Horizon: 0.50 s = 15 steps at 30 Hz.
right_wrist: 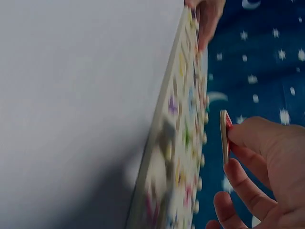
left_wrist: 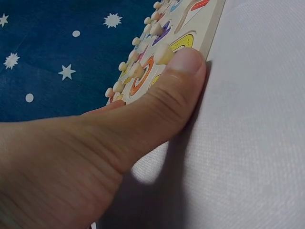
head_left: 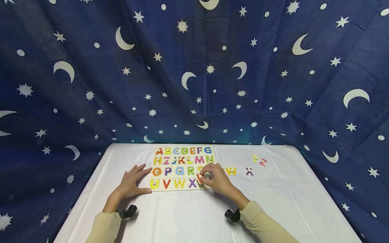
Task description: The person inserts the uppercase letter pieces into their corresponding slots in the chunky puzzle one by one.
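Note:
A wooden alphabet puzzle board (head_left: 182,189) lies on the table, its upper rows filled with knobbed letters. My right hand (head_left: 219,179) pinches a red letter piece (head_left: 199,178), apparently the V, above the board's lower right. In the right wrist view that piece (right_wrist: 226,137) is seen edge-on between thumb and fingers, apart from the board. Along the board's left edge rests my left hand (head_left: 130,183), fingers spread. Its thumb (left_wrist: 176,81) touches the lower left corner, beside the yellow U (head_left: 154,184). Printed V, W and X show without knobs in the bottom row.
Right of the board lie a yellow W piece (head_left: 231,171), a purple X piece (head_left: 249,171), a yellow Y piece (head_left: 255,158) and a pink Z piece (head_left: 262,162). The white table (head_left: 182,216) ends at a blue star-and-moon curtain (head_left: 170,87).

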Available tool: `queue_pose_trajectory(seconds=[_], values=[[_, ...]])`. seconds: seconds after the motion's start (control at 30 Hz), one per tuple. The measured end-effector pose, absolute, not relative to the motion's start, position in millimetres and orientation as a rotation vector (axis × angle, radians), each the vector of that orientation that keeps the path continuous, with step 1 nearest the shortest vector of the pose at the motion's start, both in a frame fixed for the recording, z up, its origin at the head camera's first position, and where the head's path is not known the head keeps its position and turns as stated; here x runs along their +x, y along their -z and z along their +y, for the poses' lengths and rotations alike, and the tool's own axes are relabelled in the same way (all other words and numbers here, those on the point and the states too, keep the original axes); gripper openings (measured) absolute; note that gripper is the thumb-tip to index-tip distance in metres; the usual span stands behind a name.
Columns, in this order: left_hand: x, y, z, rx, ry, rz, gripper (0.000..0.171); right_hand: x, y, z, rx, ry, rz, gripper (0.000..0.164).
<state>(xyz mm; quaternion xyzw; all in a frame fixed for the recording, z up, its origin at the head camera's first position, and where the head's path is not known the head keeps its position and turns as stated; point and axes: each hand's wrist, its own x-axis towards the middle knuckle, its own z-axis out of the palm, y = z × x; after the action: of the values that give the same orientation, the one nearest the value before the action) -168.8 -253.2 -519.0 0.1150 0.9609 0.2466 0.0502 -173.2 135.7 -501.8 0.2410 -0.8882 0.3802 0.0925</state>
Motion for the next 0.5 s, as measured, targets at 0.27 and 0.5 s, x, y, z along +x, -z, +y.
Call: queue_pose_trajectory(seconds=[0.27, 0.5], values=[[-168, 517, -253, 0.363, -0.759, 2.926, 0.098, -174, 507, 67, 0.707, -1.116, -2.616, 0.010], [-168, 517, -254, 0.364, -0.758, 2.929, 0.098, -174, 515, 24, 0.629, -1.108, -2.682, 0.005]])
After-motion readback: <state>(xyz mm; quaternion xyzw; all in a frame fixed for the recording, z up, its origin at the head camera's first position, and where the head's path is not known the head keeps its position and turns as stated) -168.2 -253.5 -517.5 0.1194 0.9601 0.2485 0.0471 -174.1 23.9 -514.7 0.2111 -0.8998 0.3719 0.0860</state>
